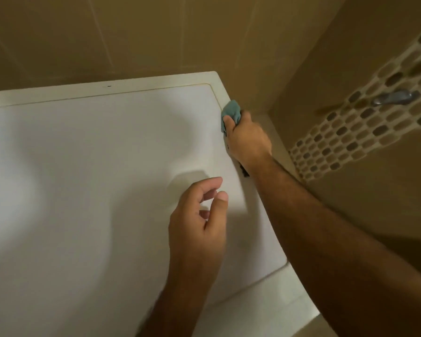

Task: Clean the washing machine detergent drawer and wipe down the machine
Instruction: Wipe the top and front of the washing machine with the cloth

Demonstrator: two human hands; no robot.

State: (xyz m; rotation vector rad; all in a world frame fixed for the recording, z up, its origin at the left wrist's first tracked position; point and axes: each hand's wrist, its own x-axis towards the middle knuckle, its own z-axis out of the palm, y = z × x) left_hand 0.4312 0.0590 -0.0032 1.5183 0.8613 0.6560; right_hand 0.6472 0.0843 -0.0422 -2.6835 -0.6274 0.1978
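Washing machine top point(95, 166) fills the view, white panel with a cream rim. Right hand point(248, 139) at its far right edge, fingers curled tight round a teal cloth point(231, 111) pressed on the rim near the back corner. Left hand point(197, 222) hovers above the panel's right half, fingers loosely curled, holding nothing. Tiled wall runs just behind the machine; side wall with a mosaic strip point(365, 122) and a metal fitting point(394, 98) close on its right. Detergent drawer not visible.

Right arm outstretched, right hand point(247, 139) fingers curled tight in grip. Left hand point(199, 215) hovers, fingers loosely curled, holding nothing.
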